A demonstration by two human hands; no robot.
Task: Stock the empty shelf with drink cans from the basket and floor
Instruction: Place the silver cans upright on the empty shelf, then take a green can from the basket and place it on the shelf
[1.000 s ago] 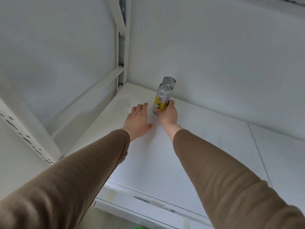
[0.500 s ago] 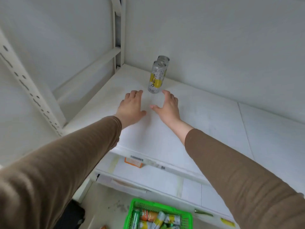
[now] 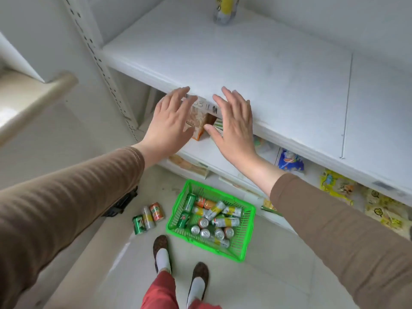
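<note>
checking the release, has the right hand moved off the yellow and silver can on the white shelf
Yes: the right hand has pulled back from the yellow and silver can to the white shelf front edge.

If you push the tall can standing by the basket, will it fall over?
Probably. The tall can stands upright and is slim, so a sideways push would likely tip it. It looks round and smooth, so it might then roll toward the basket. The green can beside it might wobble too.

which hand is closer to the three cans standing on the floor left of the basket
Left. The left hand hangs above the three floor cans, only slightly to their right. The right hand is farther right, above the green basket.
</note>
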